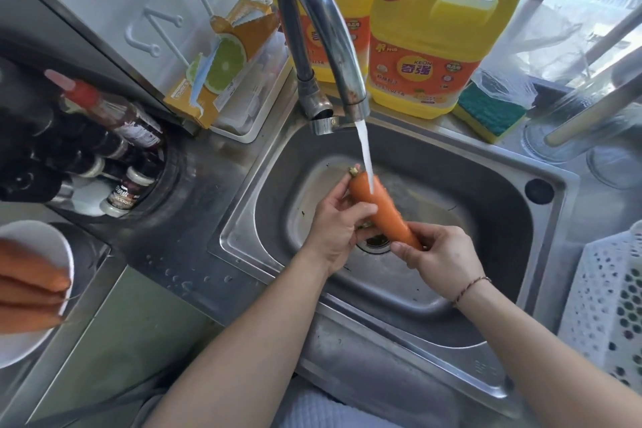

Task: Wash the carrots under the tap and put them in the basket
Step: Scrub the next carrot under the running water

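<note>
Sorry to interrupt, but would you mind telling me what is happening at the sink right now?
A person is rinsing a carrot over the sink under the running tap. The left hand grips its thick end, the right hand its tip. More carrots wait on a white plate; the white basket stands at right.

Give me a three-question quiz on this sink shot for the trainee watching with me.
1. True or false: water from the tap is running onto the carrot.
2. Which hand grips the carrot's thin tip? A) left hand B) right hand C) neither
3. Fill in: the unwashed carrots lie on a white ____ at the left edge, while the white perforated basket sits to the right of the sink.

Key: 1 true, the stream lands near the stem end. 2 B, and the left hand holds the thick upper part. 3 plate.
</note>
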Motion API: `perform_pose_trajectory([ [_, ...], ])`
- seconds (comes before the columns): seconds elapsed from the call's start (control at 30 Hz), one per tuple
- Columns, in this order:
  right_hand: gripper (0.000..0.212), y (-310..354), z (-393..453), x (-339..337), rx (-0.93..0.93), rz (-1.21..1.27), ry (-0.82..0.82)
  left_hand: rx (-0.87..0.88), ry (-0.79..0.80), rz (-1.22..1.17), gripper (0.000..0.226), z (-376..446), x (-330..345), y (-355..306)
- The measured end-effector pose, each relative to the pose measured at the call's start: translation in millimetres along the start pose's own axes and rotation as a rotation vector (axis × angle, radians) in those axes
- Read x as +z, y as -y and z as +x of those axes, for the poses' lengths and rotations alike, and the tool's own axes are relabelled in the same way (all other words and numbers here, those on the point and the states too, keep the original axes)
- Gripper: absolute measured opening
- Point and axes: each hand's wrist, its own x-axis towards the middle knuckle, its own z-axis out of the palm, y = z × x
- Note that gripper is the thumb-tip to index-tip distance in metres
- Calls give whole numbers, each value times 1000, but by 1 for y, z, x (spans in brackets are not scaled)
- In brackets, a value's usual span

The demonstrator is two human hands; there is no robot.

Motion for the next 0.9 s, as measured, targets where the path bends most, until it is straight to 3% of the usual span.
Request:
perform_pose_trajectory([
  [0.07,25,-1,0,0,1,-4,-2,9,3,45,61,1,-1,0],
  [0.27,29,-5,6,0,-14,11,9,-54,-35,-23,21,3,-1,-9],
  [0.43,17,-4,2,0,10,113,76,-7,23,117,45,5,-4,-11],
  [0.53,16,0,-1,-1,18,156,121,-63,-23,120,23,7,-4,-16],
  [0.67,16,1,-1,-5,37,184,172,-139,-105,92,35,9,-10,-16],
  [0.8,13,-2,1,-9,79,218,214,-69,-47,112,18,7,-13,-16],
  [0.9,12,-3,1,-13,103,290,266,-34,0,130,19,8,-13,-16],
])
